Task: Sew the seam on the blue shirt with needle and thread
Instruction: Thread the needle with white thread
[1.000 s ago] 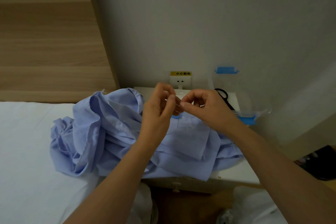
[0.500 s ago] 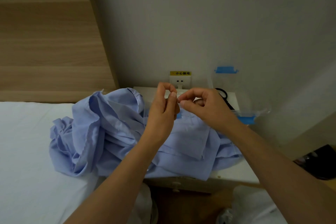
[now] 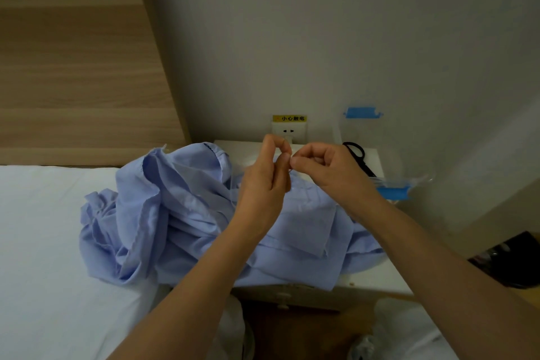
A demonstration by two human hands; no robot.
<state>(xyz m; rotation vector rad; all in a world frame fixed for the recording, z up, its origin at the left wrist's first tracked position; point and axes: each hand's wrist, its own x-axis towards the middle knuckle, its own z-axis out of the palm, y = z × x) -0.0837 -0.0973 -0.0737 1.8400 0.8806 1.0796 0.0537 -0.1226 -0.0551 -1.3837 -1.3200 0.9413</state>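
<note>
1 white bed sheet (image 3: 43, 242) filled the near left. 1 crumpled light-blue cotton shirt (image 3: 163, 213) lay heaped across its edge and onto 1 white bedside cabinet (image 3: 377, 280) at centre. Above the shirt 2 bare hands met, the left hand (image 3: 263, 181) and the right hand (image 3: 327, 166). Each had thumb and forefinger pinched closed, presumably on the needle and thread, which were too fine to see. This was probably threading, and the next move would need a steady aim. 1 pair of black-handled scissors (image 3: 358, 155) lay far right.
</note>
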